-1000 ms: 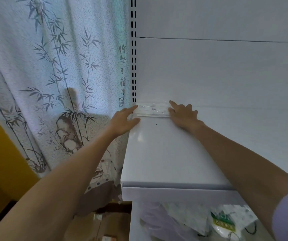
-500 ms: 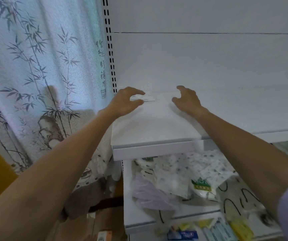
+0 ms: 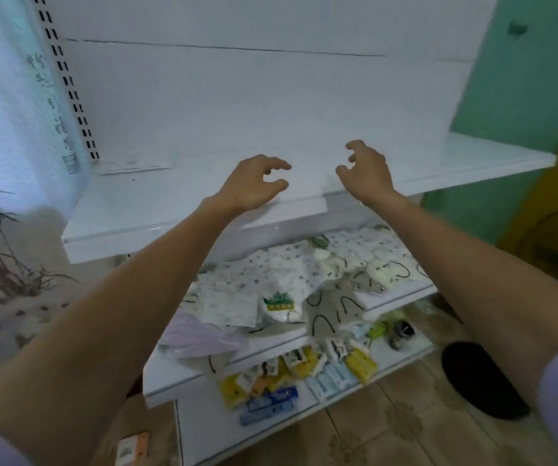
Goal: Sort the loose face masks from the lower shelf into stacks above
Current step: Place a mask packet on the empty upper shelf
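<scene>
Where shelf [image 3: 170, 210] meets wall [image 3: 237, 105], mask [image 3: 133, 168] lies flat, left-to-right.

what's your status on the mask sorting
Left grip and right grip empty, above white metal upper shelf. One flat clear-wrapped mask at its back-left corner. Loose patterned masks heaped on lower shelf. Nothing blocking.

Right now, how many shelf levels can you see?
3. The top shelf with one flat mask pack at back left, the middle shelf heaped with loose face masks, and the bottom shelf with yellow and blue packets. More may be hidden.
</scene>
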The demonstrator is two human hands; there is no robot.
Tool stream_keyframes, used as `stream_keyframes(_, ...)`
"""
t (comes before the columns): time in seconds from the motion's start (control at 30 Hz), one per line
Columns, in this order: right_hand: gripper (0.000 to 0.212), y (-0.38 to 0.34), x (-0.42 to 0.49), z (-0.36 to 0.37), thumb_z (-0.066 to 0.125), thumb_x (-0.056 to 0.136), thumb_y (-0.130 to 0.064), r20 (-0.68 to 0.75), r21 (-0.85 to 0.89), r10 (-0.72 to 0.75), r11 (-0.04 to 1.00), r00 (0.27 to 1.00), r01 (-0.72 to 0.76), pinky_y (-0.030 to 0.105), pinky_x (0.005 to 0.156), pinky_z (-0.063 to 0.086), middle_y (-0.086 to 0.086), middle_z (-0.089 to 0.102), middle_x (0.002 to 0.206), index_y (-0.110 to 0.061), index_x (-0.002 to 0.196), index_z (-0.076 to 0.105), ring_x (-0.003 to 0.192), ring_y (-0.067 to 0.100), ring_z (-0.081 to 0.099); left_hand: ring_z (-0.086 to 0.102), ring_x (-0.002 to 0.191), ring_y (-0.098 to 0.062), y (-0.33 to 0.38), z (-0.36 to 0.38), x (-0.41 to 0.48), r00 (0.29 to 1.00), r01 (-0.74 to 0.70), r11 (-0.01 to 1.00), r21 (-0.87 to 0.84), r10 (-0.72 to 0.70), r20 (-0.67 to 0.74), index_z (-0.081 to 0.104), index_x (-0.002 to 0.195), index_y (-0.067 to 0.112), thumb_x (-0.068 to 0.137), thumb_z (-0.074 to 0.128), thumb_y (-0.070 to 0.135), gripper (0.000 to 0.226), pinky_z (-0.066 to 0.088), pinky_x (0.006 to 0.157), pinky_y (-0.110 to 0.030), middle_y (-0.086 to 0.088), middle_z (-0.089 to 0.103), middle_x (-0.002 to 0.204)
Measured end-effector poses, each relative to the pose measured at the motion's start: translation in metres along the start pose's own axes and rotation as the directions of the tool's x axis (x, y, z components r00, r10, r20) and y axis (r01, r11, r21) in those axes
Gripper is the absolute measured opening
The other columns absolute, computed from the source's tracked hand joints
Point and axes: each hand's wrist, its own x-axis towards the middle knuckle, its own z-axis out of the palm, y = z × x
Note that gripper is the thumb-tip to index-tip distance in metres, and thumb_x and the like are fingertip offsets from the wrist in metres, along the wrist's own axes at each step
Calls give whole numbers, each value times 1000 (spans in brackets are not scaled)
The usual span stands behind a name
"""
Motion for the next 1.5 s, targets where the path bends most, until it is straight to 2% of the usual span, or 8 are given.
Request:
stream_keyframes(0.2,47,99,-50,-72,51,90,-16,-58,-96,147,984,987,-152,39,93,42,15,52,127,-6,135,42,117,30,49,52,112,-13,71,99,-7,996,-1,983,-183,17,84,59,122,20,89,55,16,33,40,92,-23,-1,55,128)
stream_keyframes(0.5,42,201,-85,-88,52,90,-18,-49,-167,356,918,933,-360,40,91,45,16,56,121,-5,130,45,111,33,53,55,110,-18,92,203,-10,966,47,975,-215,10,260,62,118,15,88,60,16,30,35,81,-15,-4,58,127)
stream_keyframes(0.7,49,250,-77,-31,54,91,-21,77,-153,428,898,900,-414,38,88,44,17,52,129,-7,137,40,113,33,52,54,112,-18,40,265,-12,912,274,946,-171,-199,359,62,120,17,89,59,22,31,37,85,-18,-4,56,130)
stream_keyframes(0.97,50,307,-57,86,55,92,-21,340,-187,485,874,805,-448,37,87,44,20,53,126,-5,137,40,116,34,51,47,123,-22,-47,339,-22,724,619,772,-143,-491,485,55,127,14,90,58,17,37,36,87,-21,-6,44,140)
stream_keyframes(1.1,49,327,-59,132,54,92,-21,438,-207,498,866,748,-455,41,85,49,22,58,118,-2,135,41,109,37,55,40,129,-22,-74,365,-38,629,650,760,-29,-515,582,47,134,17,91,57,20,44,34,99,-26,-6,37,145)
stream_keyframes(1.3,43,351,-53,188,55,89,-14,526,-161,464,877,713,-452,42,84,48,27,61,109,2,127,45,106,38,57,39,126,-30,-97,389,-55,570,684,715,144,-647,506,49,133,15,89,54,25,45,34,104,-35,-15,43,137)
stream_keyframes(1.43,36,360,-49,217,59,84,-10,595,-160,479,857,645,-489,34,72,45,21,60,106,0,117,50,102,36,58,25,134,-27,-99,404,-58,555,717,666,207,-725,407,45,133,10,78,40,49,67,20,106,-31,-17,35,138)
stream_keyframes(1.5,36,363,-47,228,60,83,-10,619,-147,482,847,620,-511,40,76,50,20,57,107,0,116,50,102,37,57,19,137,-26,-100,414,-53,530,753,626,206,-761,375,43,132,8,84,42,45,61,16,107,-30,-19,30,140)
